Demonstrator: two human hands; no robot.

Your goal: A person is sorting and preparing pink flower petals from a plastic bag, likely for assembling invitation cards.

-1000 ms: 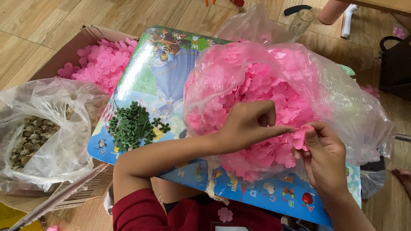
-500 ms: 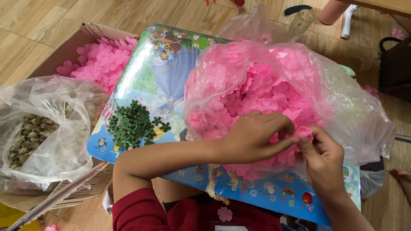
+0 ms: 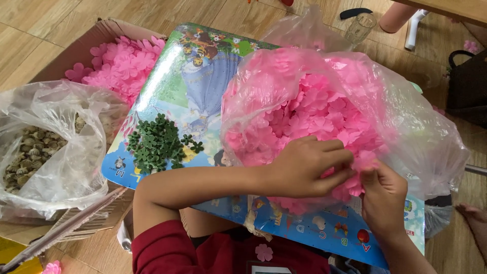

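A clear plastic bag [image 3: 426,137] full of pink plastic flowers [image 3: 314,111] lies open on a colourful picture board [image 3: 203,71] across my lap. My left hand [image 3: 304,170] rests at the bag's near edge, its fingers curled over pink flowers. My right hand [image 3: 383,198] meets it from the right, and its fingertips pinch a pink flower piece [image 3: 361,163] between the two hands. A small pile of green leaf pieces [image 3: 157,144] sits on the board to the left of my left forearm.
A cardboard box [image 3: 76,50] at the left holds more pink flowers [image 3: 122,63] and a clear bag of brownish pieces [image 3: 30,157]. A glass [image 3: 359,28] and a black bag [image 3: 469,86] stand on the wooden floor at the far right.
My left hand has dropped from the top of the flower heap to the bag's near edge. My right hand has moved up to meet it, and both now pinch the same spot.
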